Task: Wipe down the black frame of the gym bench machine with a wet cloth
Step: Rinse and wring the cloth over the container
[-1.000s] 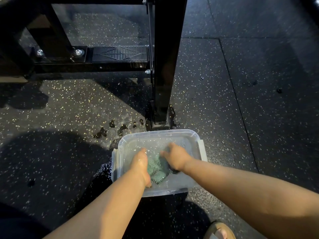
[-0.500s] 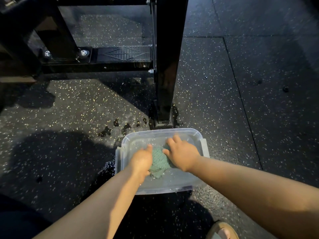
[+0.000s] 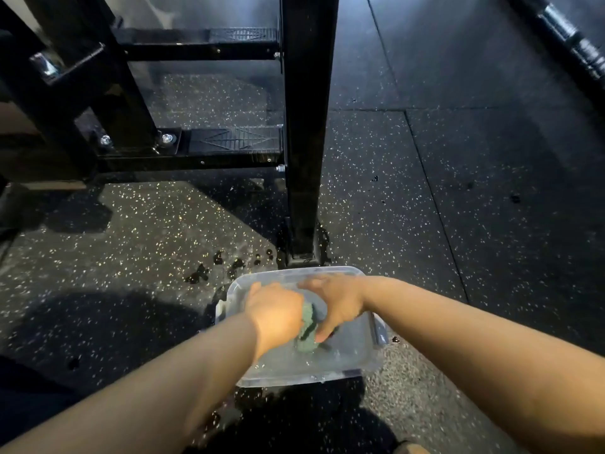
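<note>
I see both my forearms bare from the elbow down, with no sleeves on them. My left hand and right hand are bare too. Blur hides any finer detail.

The floor is dark rubber matting flecked with pale specks, laid in large tiles whose seams run beyond the hands and off to their right. Small dark wet blotches dot it just past the hands, to the left. Light falls in a bright patch left of them, edged by hard shadows. A knurled metal bar crosses the far right corner.
</note>
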Demonstrator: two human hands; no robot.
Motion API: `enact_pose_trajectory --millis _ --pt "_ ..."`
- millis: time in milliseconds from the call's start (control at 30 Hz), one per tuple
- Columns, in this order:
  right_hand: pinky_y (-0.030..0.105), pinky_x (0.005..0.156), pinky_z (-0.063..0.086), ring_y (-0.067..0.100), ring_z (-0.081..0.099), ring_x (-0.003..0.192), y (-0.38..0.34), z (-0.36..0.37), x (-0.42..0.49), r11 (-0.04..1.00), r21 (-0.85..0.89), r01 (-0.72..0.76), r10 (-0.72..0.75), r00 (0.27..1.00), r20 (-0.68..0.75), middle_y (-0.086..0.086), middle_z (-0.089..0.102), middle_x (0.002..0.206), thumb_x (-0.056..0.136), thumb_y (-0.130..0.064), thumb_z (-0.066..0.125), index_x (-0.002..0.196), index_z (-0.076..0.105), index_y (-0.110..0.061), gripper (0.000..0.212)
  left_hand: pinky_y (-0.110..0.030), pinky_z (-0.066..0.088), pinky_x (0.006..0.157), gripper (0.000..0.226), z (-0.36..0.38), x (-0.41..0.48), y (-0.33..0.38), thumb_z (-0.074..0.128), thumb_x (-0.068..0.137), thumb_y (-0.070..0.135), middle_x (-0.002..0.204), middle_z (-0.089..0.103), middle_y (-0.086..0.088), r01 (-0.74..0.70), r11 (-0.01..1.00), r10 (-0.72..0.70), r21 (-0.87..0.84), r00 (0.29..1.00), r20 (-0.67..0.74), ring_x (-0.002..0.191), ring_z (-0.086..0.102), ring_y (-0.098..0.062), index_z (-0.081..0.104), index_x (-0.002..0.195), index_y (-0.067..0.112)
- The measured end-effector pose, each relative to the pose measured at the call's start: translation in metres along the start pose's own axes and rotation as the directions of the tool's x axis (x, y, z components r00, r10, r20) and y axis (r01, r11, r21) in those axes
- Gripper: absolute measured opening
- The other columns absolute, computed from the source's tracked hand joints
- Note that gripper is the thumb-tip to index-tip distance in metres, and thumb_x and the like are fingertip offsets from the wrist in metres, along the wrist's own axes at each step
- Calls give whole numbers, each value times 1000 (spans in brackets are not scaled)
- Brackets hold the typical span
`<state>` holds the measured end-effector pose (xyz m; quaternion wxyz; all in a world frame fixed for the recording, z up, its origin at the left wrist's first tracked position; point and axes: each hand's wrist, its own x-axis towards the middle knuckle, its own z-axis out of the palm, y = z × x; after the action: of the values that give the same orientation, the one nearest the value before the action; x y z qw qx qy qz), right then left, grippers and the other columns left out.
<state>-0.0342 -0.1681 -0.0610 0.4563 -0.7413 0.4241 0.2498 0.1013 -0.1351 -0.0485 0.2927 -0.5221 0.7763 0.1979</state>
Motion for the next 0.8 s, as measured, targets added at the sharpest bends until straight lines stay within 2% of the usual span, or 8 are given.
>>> enact_pose_trajectory --millis 67,167,267,367,500,667,733,800 --pt "15 109 27 12 42 126 -9 -2 -10 934 333 130 -151 988 39 0 46 141 77 -10 78 138 42 -13 71 -34 32 95 30 -29 -22 -8 44 97 30 120 55 -1 -85 993 76 -85 991 -107 118 42 -21 53 123 19" --pt "35 106 41 11 57 105 -21 -5 -13 825 497 268 -274 960 -63 -4 62 108 81 -1 71 106 59 -20 34 -28 35 93 26 -52 -46 -27 44 98 28 114 45 -2 -170 943 96 -285 962 -254 111 45 -18 52 119 15" --pt "38 79 48 14 53 78 -25 -14 -16 700 641 315 -244 949 -200 1 55 83 78 1 69 96 55 -11 25 -27 38 92 23 -46 -49 -49 43 99 22 109 44 2 -156 757 -42 -634 958 -285 102 49 -14 52 118 14" --pt "26 54 37 19 49 64 -25 -15 -15 485 803 346 -140 937 -319 8 53 77 73 -3 69 93 59 -11 24 -27 45 87 31 -24 -49 -49 41 100 23 118 51 4 -106 303 -230 -947 956 -181 105 55 -17 45 131 26" --pt "33 62 31 32 40 73 -32 -14 -6 288 864 413 -69 909 -411 18 52 84 60 -10 70 81 66 -17 22 -26 51 81 40 0 -46 -30 42 100 21 125 50 3 -2 -219 -181 -976 983 39 108 55 -15 36 139 24" --pt "27 62 45 17 57 66 -34 -9 -6 185 894 408 -59 913 -404 7 60 74 61 -5 54 81 56 -8 20 -35 38 106 59 4 -39 -35 57 93 23 138 46 5 77 -2 -19 -997 997 77 122 47 -14 29 145 25" --pt "27 56 42 16 53 62 -35 -10 -6 210 904 373 -43 927 -372 6 56 74 60 -10 53 83 55 -10 22 -37 33 108 96 0 -33 -46 76 77 20 144 41 6 90 -138 45 -986 995 85 127 45 -15 15 150 29" --pt "24 48 34 12 48 54 -42 -9 -7 268 905 331 -37 942 -333 3 51 68 65 -13 54 84 54 -13 19 -37 36 107 96 -3 -29 -46 77 70 12 133 51 3 66 -326 115 -943 993 30 118 53 -15 23 147 28"
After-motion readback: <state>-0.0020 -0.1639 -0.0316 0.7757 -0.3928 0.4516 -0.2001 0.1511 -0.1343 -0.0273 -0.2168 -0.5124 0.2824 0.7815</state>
